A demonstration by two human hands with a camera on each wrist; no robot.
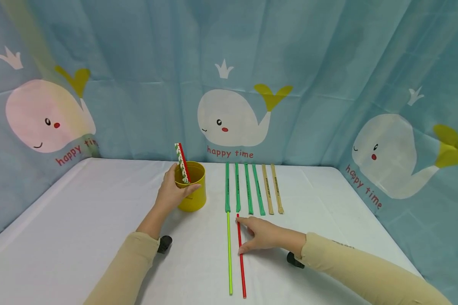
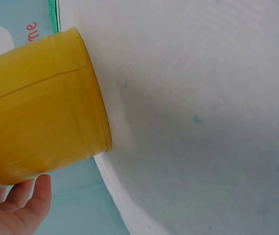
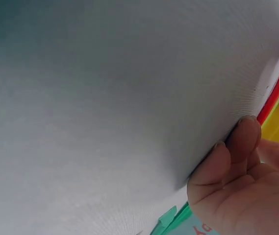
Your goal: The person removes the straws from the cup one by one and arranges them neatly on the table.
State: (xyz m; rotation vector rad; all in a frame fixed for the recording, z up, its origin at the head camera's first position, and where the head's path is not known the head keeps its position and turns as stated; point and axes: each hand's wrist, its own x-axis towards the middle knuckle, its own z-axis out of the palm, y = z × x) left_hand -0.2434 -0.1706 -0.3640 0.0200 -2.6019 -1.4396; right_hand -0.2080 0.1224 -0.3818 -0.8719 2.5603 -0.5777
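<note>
My left hand [image 1: 172,191] holds the yellow bucket [image 1: 195,199] by its left side, with the thumb across the front near the rim. Inside the bucket stand a patterned white-and-green stick [image 1: 181,163] and a red one [image 1: 185,166], both tilted left. The left wrist view shows fingertips [image 2: 42,188] against the bucket wall. My right hand [image 1: 261,234] reaches over a red straw [image 1: 242,271], index finger near its far end and thumb lower down, both touching it. A lime green straw [image 1: 230,258] lies parallel, just left of the red one.
Several green wrapped sticks [image 1: 237,188] and two tan wrapped sticks [image 1: 268,190] lie in a row at the back of the white table [image 1: 80,220]. Behind hangs a blue whale-print curtain [image 1: 156,106].
</note>
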